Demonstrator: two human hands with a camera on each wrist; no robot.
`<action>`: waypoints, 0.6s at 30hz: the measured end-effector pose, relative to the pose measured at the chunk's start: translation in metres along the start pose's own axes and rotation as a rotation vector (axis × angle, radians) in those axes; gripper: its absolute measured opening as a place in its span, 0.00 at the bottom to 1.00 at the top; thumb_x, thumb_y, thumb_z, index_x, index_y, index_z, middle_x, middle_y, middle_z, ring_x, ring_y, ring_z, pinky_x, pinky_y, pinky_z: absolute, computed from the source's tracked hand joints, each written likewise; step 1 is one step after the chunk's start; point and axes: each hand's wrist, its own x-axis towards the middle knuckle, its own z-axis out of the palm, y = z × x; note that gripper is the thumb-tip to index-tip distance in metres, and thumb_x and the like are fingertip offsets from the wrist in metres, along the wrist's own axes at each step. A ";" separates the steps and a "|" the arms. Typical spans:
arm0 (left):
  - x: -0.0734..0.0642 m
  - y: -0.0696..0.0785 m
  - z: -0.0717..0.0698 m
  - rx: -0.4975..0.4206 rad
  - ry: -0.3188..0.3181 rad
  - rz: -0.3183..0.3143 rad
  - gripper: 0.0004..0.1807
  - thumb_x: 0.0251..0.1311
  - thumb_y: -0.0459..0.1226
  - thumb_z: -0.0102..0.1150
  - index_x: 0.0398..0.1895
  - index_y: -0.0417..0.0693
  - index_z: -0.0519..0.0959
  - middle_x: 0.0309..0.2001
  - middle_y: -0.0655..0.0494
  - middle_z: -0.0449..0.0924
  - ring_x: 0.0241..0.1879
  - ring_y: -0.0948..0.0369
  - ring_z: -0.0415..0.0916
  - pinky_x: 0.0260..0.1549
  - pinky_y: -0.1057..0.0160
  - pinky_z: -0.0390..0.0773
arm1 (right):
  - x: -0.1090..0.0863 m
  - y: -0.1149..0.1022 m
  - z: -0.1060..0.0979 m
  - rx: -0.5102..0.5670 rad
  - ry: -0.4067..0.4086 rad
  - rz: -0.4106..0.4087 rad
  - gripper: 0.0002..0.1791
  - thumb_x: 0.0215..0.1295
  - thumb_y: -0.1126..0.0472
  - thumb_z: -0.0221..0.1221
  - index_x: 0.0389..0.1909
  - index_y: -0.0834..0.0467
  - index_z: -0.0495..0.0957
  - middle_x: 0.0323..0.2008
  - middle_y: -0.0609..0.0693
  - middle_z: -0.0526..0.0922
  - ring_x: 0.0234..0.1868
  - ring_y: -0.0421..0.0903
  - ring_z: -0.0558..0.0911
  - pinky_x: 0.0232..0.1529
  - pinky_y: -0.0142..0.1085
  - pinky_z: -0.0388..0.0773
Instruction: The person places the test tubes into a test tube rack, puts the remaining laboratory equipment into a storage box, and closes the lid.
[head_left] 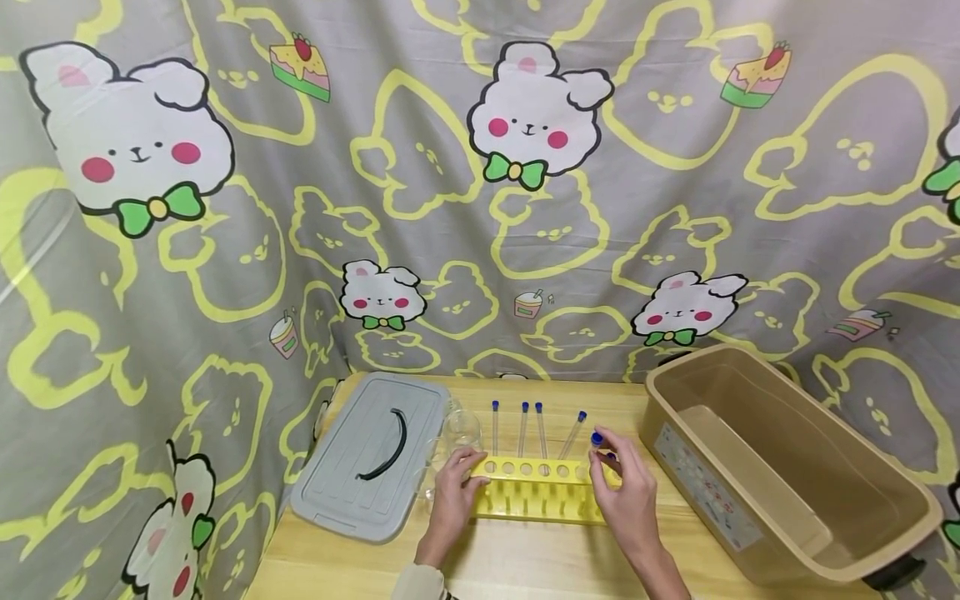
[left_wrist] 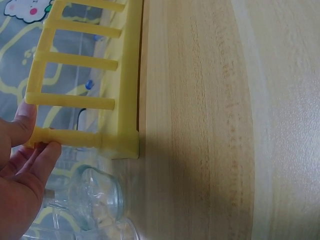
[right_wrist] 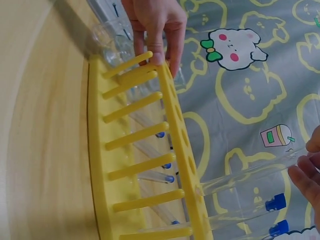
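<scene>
A yellow test tube rack (head_left: 525, 508) stands on the wooden table, a row of holes along its top bar. My left hand (head_left: 453, 492) grips the rack's left end, thumb and fingers around the top bar, as the left wrist view also shows. With my right hand (head_left: 628, 492) I pinch the upper end of a clear test tube (right_wrist: 245, 175), its lower end at a hole in the top bar. Beside it, two test tubes with blue caps (right_wrist: 276, 202) stand in the rack. Several more capped test tubes (head_left: 523, 429) lie on the table behind the rack.
Clear glass vessels (head_left: 461, 429) stand just left of the rack. A grey lid (head_left: 360, 475) with a black handle lies farther left. On the right is a deep brown bin (head_left: 757, 475). A patterned curtain (head_left: 465, 225) hangs behind and beside the table.
</scene>
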 end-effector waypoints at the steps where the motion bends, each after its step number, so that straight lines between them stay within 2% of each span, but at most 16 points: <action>1: 0.000 0.000 0.000 -0.004 -0.001 0.000 0.21 0.49 0.23 0.73 0.50 0.33 0.85 0.49 0.44 0.81 0.49 0.47 0.82 0.41 0.65 0.86 | -0.001 0.000 0.000 -0.004 -0.006 0.014 0.30 0.53 0.85 0.66 0.58 0.65 0.79 0.44 0.55 0.83 0.44 0.49 0.84 0.45 0.27 0.83; 5: 0.001 0.001 0.000 -0.011 0.002 0.009 0.22 0.49 0.23 0.73 0.50 0.32 0.84 0.49 0.43 0.81 0.49 0.47 0.82 0.41 0.64 0.86 | -0.004 0.002 0.002 -0.011 -0.010 0.047 0.28 0.56 0.83 0.65 0.58 0.65 0.79 0.45 0.54 0.83 0.44 0.48 0.84 0.45 0.27 0.83; 11: 0.000 0.001 0.000 -0.007 0.004 0.009 0.22 0.49 0.23 0.73 0.50 0.35 0.85 0.48 0.44 0.81 0.49 0.47 0.82 0.40 0.62 0.87 | -0.006 0.005 0.004 -0.033 0.022 0.002 0.26 0.56 0.83 0.65 0.56 0.66 0.79 0.43 0.55 0.83 0.41 0.51 0.85 0.42 0.26 0.84; 18: 0.000 -0.001 0.001 -0.010 0.002 -0.001 0.21 0.49 0.23 0.73 0.50 0.32 0.85 0.49 0.44 0.81 0.49 0.47 0.82 0.41 0.62 0.86 | -0.009 0.007 0.006 -0.021 0.009 0.034 0.21 0.57 0.82 0.65 0.53 0.69 0.80 0.43 0.56 0.83 0.43 0.48 0.85 0.44 0.27 0.83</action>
